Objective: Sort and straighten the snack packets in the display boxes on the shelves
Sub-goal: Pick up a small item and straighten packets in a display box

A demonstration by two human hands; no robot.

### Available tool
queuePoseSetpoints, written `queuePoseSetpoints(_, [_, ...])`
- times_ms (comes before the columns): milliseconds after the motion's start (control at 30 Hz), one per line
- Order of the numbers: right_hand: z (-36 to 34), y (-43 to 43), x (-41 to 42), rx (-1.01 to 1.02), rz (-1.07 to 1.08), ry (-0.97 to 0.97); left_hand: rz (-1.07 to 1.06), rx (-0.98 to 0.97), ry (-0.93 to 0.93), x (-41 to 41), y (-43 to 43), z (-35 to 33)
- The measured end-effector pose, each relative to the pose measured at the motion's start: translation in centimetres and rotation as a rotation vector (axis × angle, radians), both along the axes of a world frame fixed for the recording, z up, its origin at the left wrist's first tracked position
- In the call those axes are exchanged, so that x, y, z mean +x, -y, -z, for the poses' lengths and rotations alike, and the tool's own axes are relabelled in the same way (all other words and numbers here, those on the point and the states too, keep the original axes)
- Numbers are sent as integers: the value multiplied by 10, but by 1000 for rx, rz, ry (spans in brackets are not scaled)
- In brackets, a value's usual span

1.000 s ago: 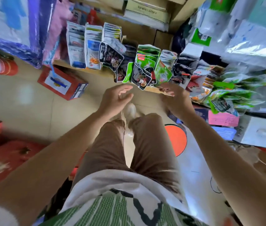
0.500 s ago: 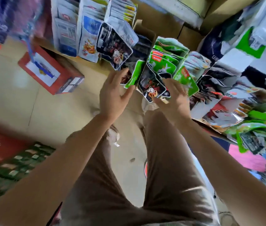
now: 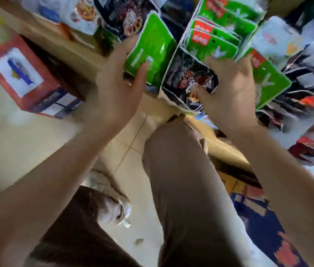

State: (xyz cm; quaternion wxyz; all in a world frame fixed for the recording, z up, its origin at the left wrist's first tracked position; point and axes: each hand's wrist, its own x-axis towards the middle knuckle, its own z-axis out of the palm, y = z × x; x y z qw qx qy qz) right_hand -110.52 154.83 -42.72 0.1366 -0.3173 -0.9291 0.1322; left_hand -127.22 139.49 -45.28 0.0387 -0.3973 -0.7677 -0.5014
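Observation:
Snack packets stand in display boxes along a low shelf at the top of the head view. My left hand grips a green packet by its lower edge, thumb on its front. My right hand holds the front flap of a display box, a black printed panel, with the thumb over its face. Behind that flap sits a row of green packets with red labels. Another green packet sticks out to the right of my right hand. The view is blurred.
A red carton with a white label lies on the tiled floor at left. More black, white and red packets crowd the shelf at right. White packets stand at top left. My legs and a shoe are below.
The view has come much closer to the shelf. My left hand has taken hold of the green packet, and my right hand has closed on the black box flap.

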Motion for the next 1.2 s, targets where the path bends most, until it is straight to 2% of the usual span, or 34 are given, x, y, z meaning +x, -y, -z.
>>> queuePoseSetpoints(133, [7,-5,3,23,-30,-90,-2,-39,-12,3,6,6])
queuePoseSetpoints(300, [-3,-2,5,9,-96,-132,-21,-215,-21,9,18,-10])
queuePoseSetpoints(500, [-9,6,31,40,-206,-206,-103,-158,98,26,52,-12])
queuePoseSetpoints(667, [-8,24,37,194,-307,-84,14,-327,41,20,65,19])
queuePoseSetpoints(833, [-12,30,10,277,-320,77,136,-373,-17,6,58,35])
queuePoseSetpoints(1067, [-11,-4,-10,330,-223,99,196,-352,-78,-18,46,38])
queuePoseSetpoints(1200, [-12,-11,-15,320,-189,101,252,-416,-83,-17,43,43])
